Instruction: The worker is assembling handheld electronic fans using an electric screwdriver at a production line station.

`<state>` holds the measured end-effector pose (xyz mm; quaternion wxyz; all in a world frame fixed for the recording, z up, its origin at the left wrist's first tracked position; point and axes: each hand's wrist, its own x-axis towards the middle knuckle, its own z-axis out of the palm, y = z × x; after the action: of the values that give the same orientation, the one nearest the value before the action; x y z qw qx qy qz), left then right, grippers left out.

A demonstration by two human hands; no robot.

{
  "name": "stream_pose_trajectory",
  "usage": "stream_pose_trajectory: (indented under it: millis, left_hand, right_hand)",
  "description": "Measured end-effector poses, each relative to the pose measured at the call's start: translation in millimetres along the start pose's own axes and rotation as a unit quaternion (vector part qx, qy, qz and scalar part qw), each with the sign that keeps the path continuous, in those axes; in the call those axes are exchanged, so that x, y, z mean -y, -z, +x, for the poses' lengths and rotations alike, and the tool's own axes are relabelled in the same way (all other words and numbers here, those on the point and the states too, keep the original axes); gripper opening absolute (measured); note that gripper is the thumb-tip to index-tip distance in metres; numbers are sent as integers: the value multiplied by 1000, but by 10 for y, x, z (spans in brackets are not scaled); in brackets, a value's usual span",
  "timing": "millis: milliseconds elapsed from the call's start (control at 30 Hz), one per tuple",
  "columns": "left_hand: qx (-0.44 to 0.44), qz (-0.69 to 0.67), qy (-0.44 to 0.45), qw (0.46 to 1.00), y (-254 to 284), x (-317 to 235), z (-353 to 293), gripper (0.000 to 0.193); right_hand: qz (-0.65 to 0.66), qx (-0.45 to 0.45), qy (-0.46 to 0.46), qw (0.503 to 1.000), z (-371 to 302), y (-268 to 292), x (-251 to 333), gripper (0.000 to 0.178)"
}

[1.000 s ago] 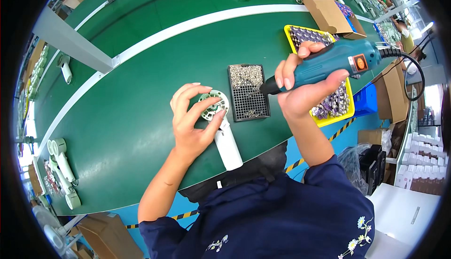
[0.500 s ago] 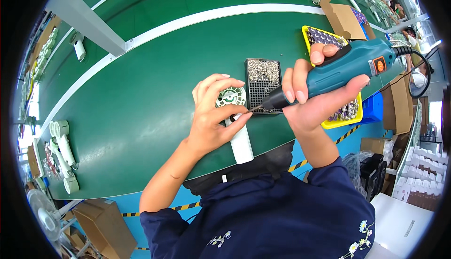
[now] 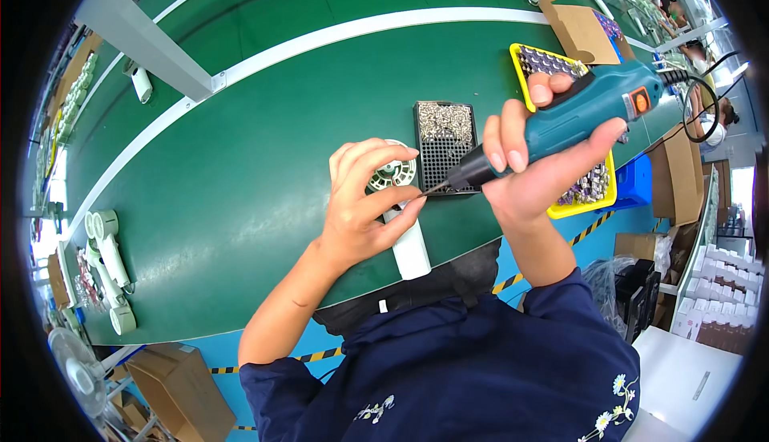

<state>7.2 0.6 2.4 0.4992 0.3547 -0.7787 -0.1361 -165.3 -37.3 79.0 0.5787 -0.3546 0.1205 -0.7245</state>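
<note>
Person's R hand (image 3: pixel 529 169) is gripping a teal elec screwdriver (image 3: pixel 589 113), fingers wrapping it from the far side, thumb stretching along the near side, cord (image 3: pixel 675 76) trailing off the back end

L hand (image 3: pixel 352 205) is bending over a wht handheld device (image 3: pixel 411 251); thumb + forefinger are pinching at the tip of the driver bit (image 3: pixel 436 189); can't tell if a screw is sitting in that pinch, too small + covered; the other L fingers are arching over the device's round slotted head (image 3: pixel 392 174)

Device is lying on the grn table (image 3: pixel 232 209), head pointing away, handle pointing twd the person's lap

Just R of it a blk tray (image 3: pixel 418 153) is sitting; small screws (image 3: pixel 445 121) are heaping in the far half, rows of holes showing in the nearer half; from here the bit is passing over the tray's near edge

Yellow rim (image 3: pixel 613 185) is peeking out past the R hand, purple + silver parts (image 3: pixel 587 188) piling inside, a blue bin (image 3: pixel 637 184) standing just R

Open cardbd box (image 3: pixel 581 33) is standing beyond; more wht devices (image 3: pixel 110 262) are resting at the table's far L
</note>
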Motion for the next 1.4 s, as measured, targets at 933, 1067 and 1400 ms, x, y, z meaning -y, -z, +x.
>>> stream_pose_trajectory:
  millis: [933, 1067, 1400]
  left_hand:
    - [36, -45, 140, 988, 229, 253, -48, 22]
    - [44, -36, 152, 987, 211, 343, -171, 21]
    - [126, -221, 208, 944, 527, 201, -22, 44]
  right_hand:
    - [-173, 124, -55, 975, -142, -352, -614, 81]
    - [-225, 235, -96, 941, -230, -235, -807, 78]
    - [-155, 210, -160, 952, -288, -271, -832, 70]
